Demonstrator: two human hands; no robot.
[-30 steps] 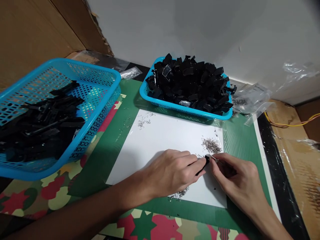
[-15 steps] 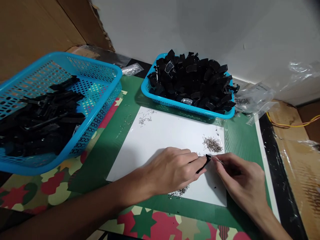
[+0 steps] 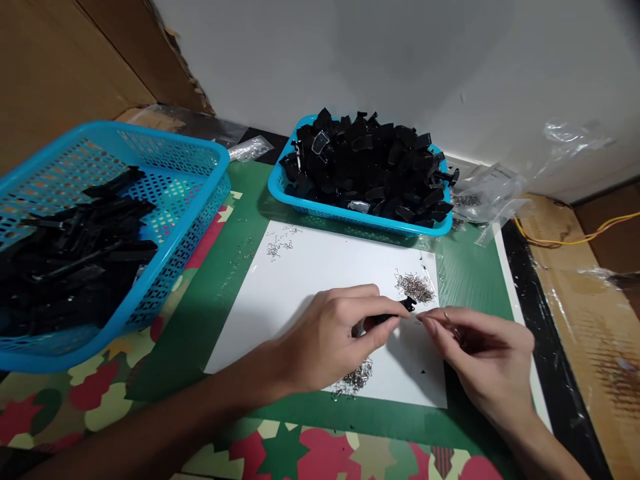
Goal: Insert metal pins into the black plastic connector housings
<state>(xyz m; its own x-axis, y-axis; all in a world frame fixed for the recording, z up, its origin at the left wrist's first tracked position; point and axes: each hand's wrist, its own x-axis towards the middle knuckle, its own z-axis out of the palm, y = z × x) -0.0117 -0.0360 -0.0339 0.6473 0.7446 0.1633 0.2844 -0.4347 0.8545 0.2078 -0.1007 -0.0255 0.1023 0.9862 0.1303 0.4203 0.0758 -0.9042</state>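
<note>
Right of center, left hand (image 3: 335,333) pinches black part (image 3: 409,305), end exposed, likely for access; right hand (image 3: 485,343) closes fingers on thin metal piece (image 3: 451,325). White sheet (image 3: 300,280) likely keeps tiny wires (image 3: 417,288) visible.

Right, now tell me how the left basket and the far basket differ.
The left basket has its black parts lying below the rim, with some floor showing; the far basket is heaped above its rim with black pieces. The left basket is cut off by the picture's edge, while the far basket fits inside it. Both are blue.
</note>
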